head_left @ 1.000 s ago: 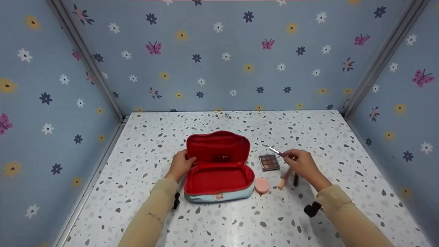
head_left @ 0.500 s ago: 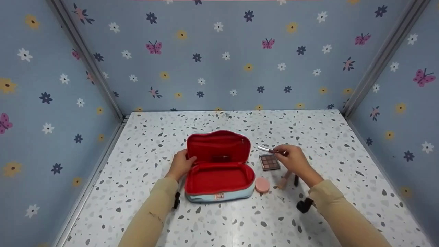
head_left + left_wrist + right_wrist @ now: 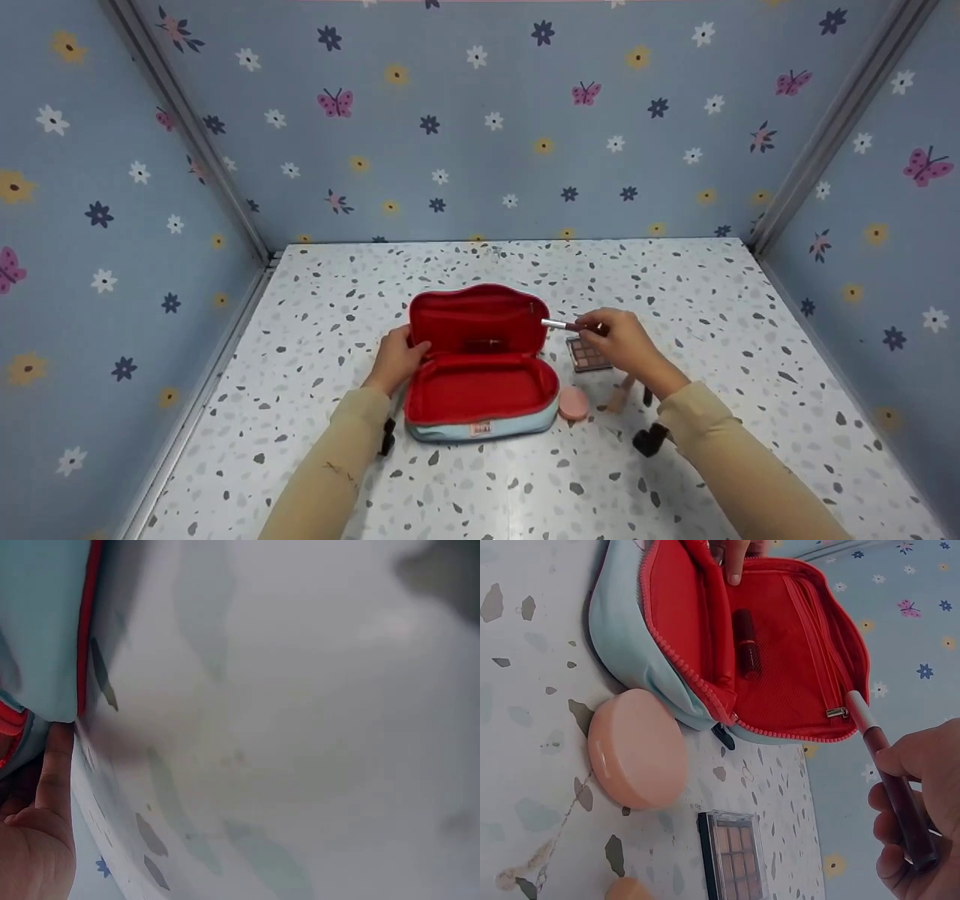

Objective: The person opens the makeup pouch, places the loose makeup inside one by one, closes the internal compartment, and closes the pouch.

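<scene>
A light-blue makeup bag (image 3: 450, 433) with red lining lies unzipped on the table, its lid raised. My left hand (image 3: 395, 360) grips the lid's left edge, thumb inside; in the left wrist view its fingers (image 3: 56, 772) lie along the blue outside. A dark tube, seemingly a lipstick (image 3: 745, 645), sits behind the lid's red mesh. My right hand (image 3: 619, 341) pinches a lip gloss tube (image 3: 892, 776), dark red with a silver end. That end points left, close to the lid's right edge. In the right wrist view it overlaps the zip pull; whether they touch I cannot tell.
Right of the bag lie a round pink compact (image 3: 574, 403) and an eyeshadow palette (image 3: 589, 356), partly under my right hand. A peach-coloured tube (image 3: 621, 396) and a black stick (image 3: 647, 395) lie nearer my right wrist. Flowered walls (image 3: 480, 120) enclose the table.
My right hand has moved left with the lip gloss, from beyond the palette to the lid's right edge. The left hand and the bag have stayed about where they were.
</scene>
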Motion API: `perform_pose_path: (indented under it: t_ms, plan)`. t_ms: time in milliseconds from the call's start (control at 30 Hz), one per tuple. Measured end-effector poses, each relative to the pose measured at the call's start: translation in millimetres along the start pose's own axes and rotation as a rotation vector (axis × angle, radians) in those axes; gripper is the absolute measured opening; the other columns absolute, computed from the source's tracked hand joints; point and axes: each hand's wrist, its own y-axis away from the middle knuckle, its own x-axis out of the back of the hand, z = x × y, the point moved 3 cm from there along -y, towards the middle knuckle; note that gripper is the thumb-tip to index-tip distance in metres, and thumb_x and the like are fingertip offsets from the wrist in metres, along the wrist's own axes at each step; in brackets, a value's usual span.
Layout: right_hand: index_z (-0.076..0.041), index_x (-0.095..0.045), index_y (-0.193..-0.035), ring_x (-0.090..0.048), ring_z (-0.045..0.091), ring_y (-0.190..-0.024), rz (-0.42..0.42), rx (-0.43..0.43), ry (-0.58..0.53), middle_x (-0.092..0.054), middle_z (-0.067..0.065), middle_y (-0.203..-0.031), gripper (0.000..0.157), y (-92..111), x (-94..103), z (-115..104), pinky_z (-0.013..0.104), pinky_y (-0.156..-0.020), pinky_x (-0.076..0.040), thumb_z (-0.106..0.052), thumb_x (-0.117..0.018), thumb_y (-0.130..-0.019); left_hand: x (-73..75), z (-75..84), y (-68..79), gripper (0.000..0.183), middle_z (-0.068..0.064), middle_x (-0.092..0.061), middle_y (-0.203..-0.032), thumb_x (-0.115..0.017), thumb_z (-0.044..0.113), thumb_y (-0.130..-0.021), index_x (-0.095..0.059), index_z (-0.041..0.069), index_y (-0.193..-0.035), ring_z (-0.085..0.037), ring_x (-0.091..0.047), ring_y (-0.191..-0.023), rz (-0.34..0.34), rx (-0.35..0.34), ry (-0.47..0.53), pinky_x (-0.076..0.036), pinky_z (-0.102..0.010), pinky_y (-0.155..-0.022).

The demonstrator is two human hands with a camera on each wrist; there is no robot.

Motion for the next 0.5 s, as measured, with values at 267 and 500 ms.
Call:
perform_pose_path:
  t_ms: [267, 500]
  plan:
    - [0.0, -0.081, -0.111, -0.065, 0.018, -0.083, 0.002, 0.072, 0.022, -0.08, 0.016, -0.103, 0.014, -9.4, -5.6, -14.4, 0.029, -0.075, -0.053, 0.0, -0.074, -0.099, -1.7, -1.0, 0.5, 0.03, -0.022, -0.078, -0.121, -0.066, 0.006, -0.106, -0.069, -0.006, -0.133, -0.031, -0.074, -0.111, -0.007, 0.011, 0.001, -0.059, -0.049, -0.104]
    - [-0.001, -0.081, -0.11, -0.065, 0.016, -0.081, 0.01, 0.089, 0.014, -0.08, 0.015, -0.103, 0.013, -18.7, -9.5, -25.9, 0.026, -0.073, -0.053, -0.001, -0.074, -0.099, -0.6, -0.8, 0.0, 0.03, -0.021, -0.078, -0.121, -0.066, 0.008, -0.106, -0.069, -0.006, -0.133, -0.03, -0.073, -0.111, -0.005, 0.02, 0.001, -0.059, -0.049, -0.105]
